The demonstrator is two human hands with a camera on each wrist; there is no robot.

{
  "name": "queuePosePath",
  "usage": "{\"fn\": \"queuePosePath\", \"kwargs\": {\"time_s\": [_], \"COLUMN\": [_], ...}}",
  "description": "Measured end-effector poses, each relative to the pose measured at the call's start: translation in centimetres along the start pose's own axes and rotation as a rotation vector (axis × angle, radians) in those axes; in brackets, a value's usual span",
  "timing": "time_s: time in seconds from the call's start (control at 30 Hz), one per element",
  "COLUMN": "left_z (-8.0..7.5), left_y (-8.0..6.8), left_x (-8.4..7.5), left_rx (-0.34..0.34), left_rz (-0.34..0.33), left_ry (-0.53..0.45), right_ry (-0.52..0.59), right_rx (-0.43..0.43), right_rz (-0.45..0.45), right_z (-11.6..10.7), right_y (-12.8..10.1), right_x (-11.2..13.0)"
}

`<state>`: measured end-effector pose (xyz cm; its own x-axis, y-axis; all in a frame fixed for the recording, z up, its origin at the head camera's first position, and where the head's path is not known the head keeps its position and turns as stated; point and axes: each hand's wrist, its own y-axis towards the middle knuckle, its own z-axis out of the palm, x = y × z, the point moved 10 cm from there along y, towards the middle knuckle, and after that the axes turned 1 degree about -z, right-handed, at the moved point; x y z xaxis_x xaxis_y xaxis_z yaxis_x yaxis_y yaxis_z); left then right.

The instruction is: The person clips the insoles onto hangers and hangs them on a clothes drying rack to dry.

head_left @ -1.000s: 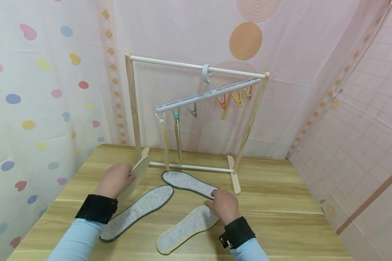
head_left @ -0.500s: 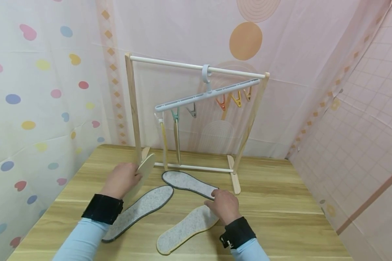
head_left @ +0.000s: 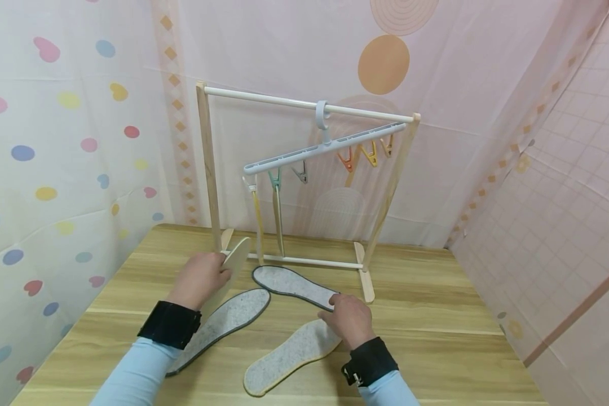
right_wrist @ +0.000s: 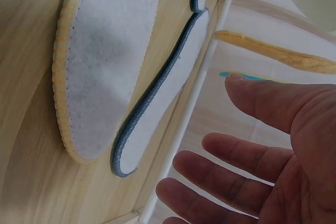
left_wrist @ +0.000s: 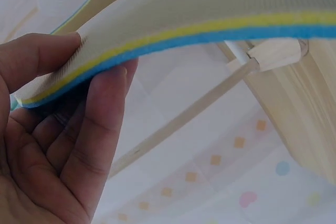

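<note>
My left hand [head_left: 197,282] pinches a cream insole [head_left: 237,260] between thumb and fingers, holding it up on edge before the rack's left post. In the left wrist view that insole [left_wrist: 220,3] shows a layered yellow and blue edge. Relaxed and holding nothing, my right hand [head_left: 352,320] hovers at the right ends of two insoles: a grey yellow-edged insole [head_left: 289,358] and a grey dark-edged insole [head_left: 289,283]. Another dark-edged insole [head_left: 233,316] lies partly behind my left wrist. A pale blue clip hanger [head_left: 289,158] hangs tilted, its left end lower.
The wooden rack's white top bar [head_left: 264,98] carries the hanger. A white clip [head_left: 252,185] and a green clip [head_left: 276,180] each hold a hanging insole; the grey clip [head_left: 301,173], red clip [head_left: 346,161] and yellow clip [head_left: 370,155] hold nothing. Patterned curtains stand behind.
My left hand has moved to the right with the cream insole, closer to the insoles hanging at the hanger's left end. My right hand has stayed in place.
</note>
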<state>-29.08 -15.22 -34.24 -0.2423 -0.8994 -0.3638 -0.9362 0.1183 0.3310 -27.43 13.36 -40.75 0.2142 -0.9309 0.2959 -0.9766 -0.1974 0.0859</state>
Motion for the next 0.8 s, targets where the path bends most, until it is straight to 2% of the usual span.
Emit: {"fn": "queuePosePath", "kwargs": {"time_s": [0.4, 0.8], "left_z": [0.0, 0.8], "left_y": [0.3, 1.1], "left_x": [-1.8, -2.8], "left_rx": [-0.023, 0.008], "left_rz": [0.027, -0.002], "left_ry": [-0.017, -0.074], "right_ry": [0.034, 0.022], "right_rx": [-0.006, 0.005], "right_rz": [0.008, 0.004], "right_z": [-0.2, -0.6], "right_y": [0.3, 0.5], "right_x": [-0.1, 0.1]}}
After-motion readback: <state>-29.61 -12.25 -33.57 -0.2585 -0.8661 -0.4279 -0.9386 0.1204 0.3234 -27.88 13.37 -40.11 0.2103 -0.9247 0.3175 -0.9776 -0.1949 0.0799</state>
